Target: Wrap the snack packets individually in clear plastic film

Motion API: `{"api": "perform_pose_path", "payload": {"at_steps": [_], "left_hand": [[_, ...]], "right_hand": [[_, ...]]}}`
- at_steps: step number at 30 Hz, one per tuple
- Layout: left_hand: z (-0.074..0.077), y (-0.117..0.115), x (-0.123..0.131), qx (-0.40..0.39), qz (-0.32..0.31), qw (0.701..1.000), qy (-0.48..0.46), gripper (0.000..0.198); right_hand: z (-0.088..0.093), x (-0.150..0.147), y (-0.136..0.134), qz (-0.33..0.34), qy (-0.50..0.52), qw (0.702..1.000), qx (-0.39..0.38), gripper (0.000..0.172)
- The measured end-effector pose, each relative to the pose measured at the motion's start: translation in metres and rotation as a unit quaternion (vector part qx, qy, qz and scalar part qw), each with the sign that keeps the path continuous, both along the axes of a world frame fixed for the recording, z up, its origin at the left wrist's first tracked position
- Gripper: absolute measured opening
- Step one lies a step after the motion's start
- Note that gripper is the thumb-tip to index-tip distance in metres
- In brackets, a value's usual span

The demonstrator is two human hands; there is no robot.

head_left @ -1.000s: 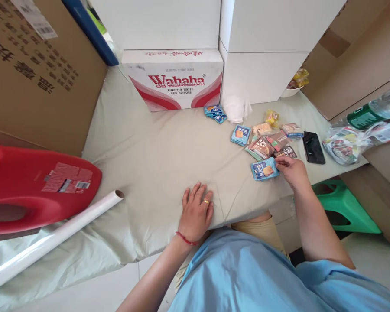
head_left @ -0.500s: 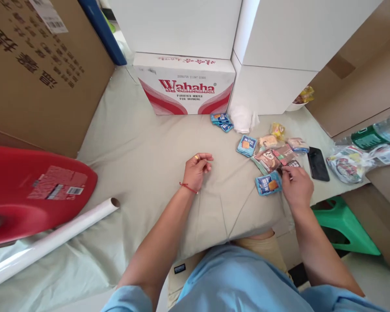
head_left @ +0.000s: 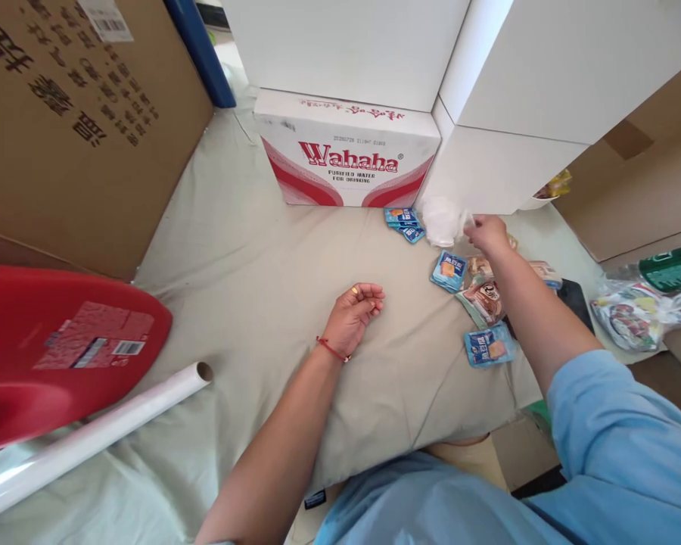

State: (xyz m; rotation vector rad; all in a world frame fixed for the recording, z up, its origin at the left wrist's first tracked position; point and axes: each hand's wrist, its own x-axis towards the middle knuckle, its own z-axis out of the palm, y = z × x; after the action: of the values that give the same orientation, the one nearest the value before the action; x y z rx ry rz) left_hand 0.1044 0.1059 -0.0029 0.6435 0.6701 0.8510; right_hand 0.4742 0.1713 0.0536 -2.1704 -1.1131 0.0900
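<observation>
Our R hand (head_left: 489, 235) pinched edge of white bag (head_left: 440, 219), beside blue packets (head_left: 404, 224) nr water box (head_left: 346, 166). L hand (head_left: 352, 314) nr table edge, fingers loosely curled. Light grip seemed best, we judged.

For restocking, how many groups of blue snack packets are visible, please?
3: far group by the Wahaha carton, middle group between, front group nearest the camera; the right forearm may hide more.
</observation>
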Motion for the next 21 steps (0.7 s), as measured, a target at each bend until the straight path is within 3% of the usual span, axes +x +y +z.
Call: {"api": "perform_pose_path", "payload": {"at_steps": [2,4,5,6,7,9,11,13,15,18,20,21], "left_hand": [[0.000,0.000,-0.001,0.005,0.006,1.000,0.000,0.024],[0.000,0.000,-0.001,0.017,0.023,1.000,0.004,0.024],[0.000,0.001,-0.001,0.026,0.035,0.999,0.008,0.024],[0.001,0.001,0.000,0.037,0.049,0.998,0.015,0.025],[0.002,0.001,0.001,0.049,0.066,0.996,0.025,0.027],[0.004,0.001,0.002,0.066,0.096,0.992,0.047,0.036],[0.006,0.001,0.002,0.057,0.098,0.992,0.057,0.047],[0.007,0.001,0.000,0.028,0.066,0.996,0.047,0.054],[0.008,0.003,-0.003,-0.002,0.044,0.999,0.019,0.054],[0.007,0.007,-0.008,-0.028,0.082,0.996,-0.020,0.046],[0.006,0.012,-0.010,-0.015,0.126,0.992,-0.011,0.041],[0.004,0.014,-0.011,0.003,0.147,0.989,0.007,0.038]], "right_hand": [[0.005,-0.007,-0.008,-0.049,0.009,0.999,0.020,0.011],[0.013,-0.028,-0.027,-0.068,0.037,0.992,0.100,0.010],[0.016,-0.045,-0.040,-0.064,0.108,0.976,0.177,0.002],[0.017,-0.066,-0.052,-0.025,0.230,0.941,0.246,0.007],[0.016,-0.090,-0.065,0.045,0.354,0.899,0.254,0.016],[0.008,-0.142,-0.085,0.105,0.435,0.871,0.205,0.029],[-0.004,-0.187,-0.098,0.161,0.582,0.787,0.127,0.032],[-0.016,-0.216,-0.104,0.187,0.666,0.717,0.089,0.033],[-0.025,-0.228,-0.105,0.195,0.707,0.675,0.079,0.034],[-0.034,-0.226,-0.103,0.201,0.719,0.661,0.073,0.038],[-0.038,-0.221,-0.104,0.207,0.694,0.687,0.054,0.036],[-0.040,-0.219,-0.105,0.209,0.666,0.715,0.044,0.035]]}}
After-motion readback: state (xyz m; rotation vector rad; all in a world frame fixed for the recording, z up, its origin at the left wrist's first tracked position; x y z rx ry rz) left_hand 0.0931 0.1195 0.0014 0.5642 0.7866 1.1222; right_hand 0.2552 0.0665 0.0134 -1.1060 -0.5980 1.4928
